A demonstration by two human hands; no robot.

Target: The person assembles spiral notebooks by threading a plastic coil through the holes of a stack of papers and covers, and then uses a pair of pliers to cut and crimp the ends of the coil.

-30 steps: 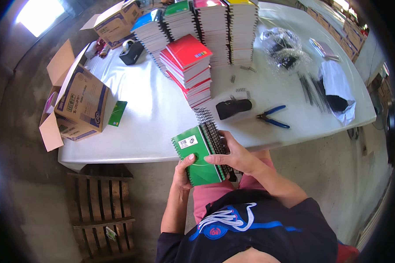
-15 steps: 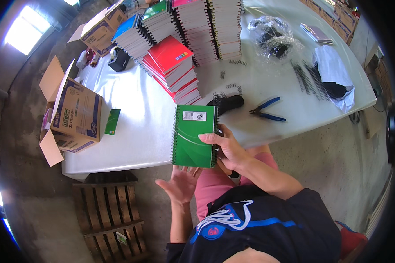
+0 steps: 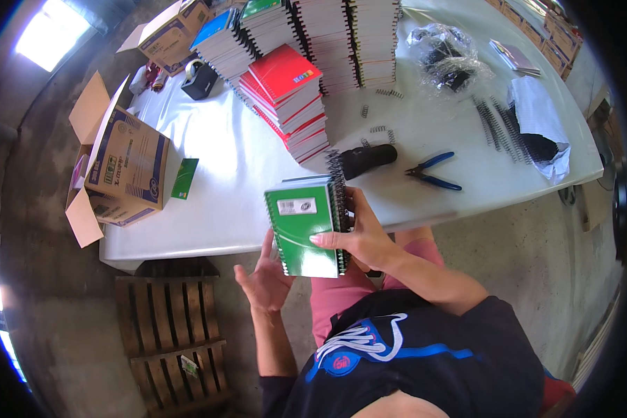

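My right hand (image 3: 362, 237) is closed on a green spiral notebook (image 3: 305, 240), thumb across its cover and fingers around the wire-bound right edge. A white barcode label sits near the cover's top, and the edges of more pages or notebooks show behind it. My left hand (image 3: 266, 280) is open, palm up with fingers spread, beside the notebook's lower left corner; some fingertips pass behind it. Beyond the notebook a black object (image 3: 369, 160) lies on the table, with blue-handled cutting pliers (image 3: 435, 171) to its right.
A stack of red notebooks (image 3: 285, 76) stands before taller notebook stacks (image 3: 324, 49) on the white table (image 3: 209, 233). At left are an open carton (image 3: 125, 167), a green card (image 3: 184, 179) and a tape dispenser (image 3: 200, 80). Loose wire coils (image 3: 491, 125) lie at right.
The green notebook has tilted, so its top edge and the layers behind it show. My left hand has moved left, out from under the lower edge. My right hand keeps its hold.
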